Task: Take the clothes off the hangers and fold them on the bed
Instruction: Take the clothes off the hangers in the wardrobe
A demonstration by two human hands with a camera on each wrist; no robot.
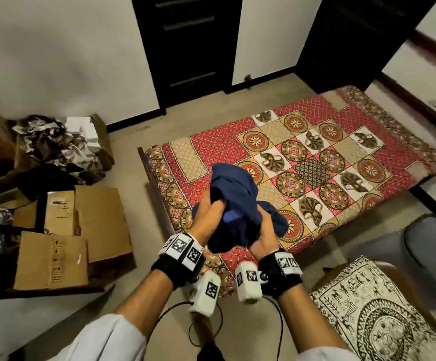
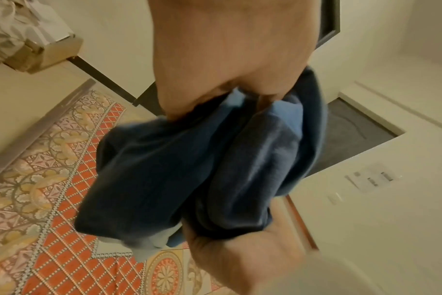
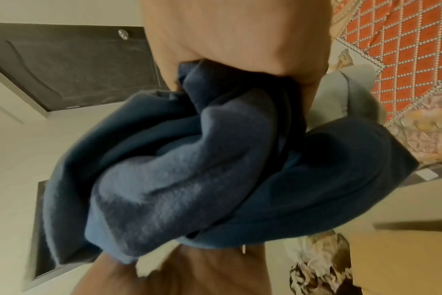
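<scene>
A dark blue garment (image 1: 233,188) is bunched up in the air over the near corner of the bed (image 1: 323,121), which has a red patterned cover. My left hand (image 1: 210,212) grips the bundle from the left, and my right hand (image 1: 261,237) grips it from the lower right, fingers curled into the cloth. In the left wrist view the left hand (image 2: 227,59) holds the garment (image 2: 189,159) from above, with the right hand (image 2: 240,259) below. The right wrist view shows the right hand (image 3: 240,40) clutching the garment's folds (image 3: 189,159). No hanger shows.
Flattened cardboard boxes (image 1: 86,225) and a heap of crumpled printed cloth (image 1: 55,144) lie on the floor to the left. Dark doors (image 1: 190,48) stand beyond the bed. A black-and-white patterned cushion (image 1: 368,313) and a grey seat (image 1: 430,243) are at the right.
</scene>
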